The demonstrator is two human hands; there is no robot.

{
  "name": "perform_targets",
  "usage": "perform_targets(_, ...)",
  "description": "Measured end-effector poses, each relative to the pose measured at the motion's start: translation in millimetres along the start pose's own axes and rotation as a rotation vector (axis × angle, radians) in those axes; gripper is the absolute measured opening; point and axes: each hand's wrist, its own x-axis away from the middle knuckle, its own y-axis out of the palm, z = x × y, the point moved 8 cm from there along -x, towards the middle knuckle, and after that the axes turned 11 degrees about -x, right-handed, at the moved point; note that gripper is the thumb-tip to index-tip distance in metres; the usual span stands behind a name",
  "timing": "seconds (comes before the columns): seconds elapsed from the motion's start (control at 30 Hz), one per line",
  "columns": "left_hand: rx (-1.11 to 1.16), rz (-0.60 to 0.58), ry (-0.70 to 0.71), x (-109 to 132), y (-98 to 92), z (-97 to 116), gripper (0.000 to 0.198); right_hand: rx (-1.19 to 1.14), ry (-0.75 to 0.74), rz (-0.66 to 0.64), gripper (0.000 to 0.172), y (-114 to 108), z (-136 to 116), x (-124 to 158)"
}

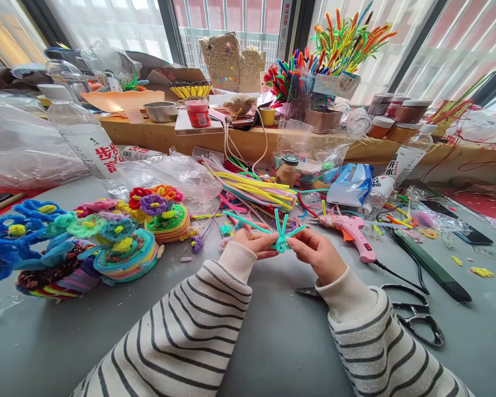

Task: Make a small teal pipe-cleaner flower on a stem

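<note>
A turquoise pipe-cleaner piece [281,241] is held above the grey table between both hands. It has a small looped knot low in the middle and several straight ends fanning up and outward. My left hand [252,241] pinches it from the left, with one long end lying across the fingers. From the right, my right hand [317,252] grips it between thumb and forefinger. Black-handled scissors [417,314] lie partly under the right forearm. Behind the hands is a bundle of yellow, pink and green pipe cleaners [258,187].
Fuzzy flower pots [126,256] stand on the left. To the right lie a pink glue gun [353,234] with its cord and a dark green bar [434,267]. A glass jar [287,170] and bottles stand near the wooden ledge [165,135].
</note>
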Motion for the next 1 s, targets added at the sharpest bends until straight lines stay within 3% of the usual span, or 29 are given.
perform_targets(0.53,-0.016,0.012,0.013,-4.4,-5.3,0.5,0.045,0.102,-0.099,0.033,0.022,-0.5,-9.2,2.6)
perform_targets(0.8,-0.108,-0.006,0.050,-6.2,1.0,-0.7,0.037,0.079,-0.136,0.076,0.024,-2.1,-6.4,2.6)
perform_targets(1.0,-0.081,-0.023,0.041,-9.1,0.2,-3.3,0.039,0.221,-0.219,0.075,0.022,-0.9,-11.6,4.5)
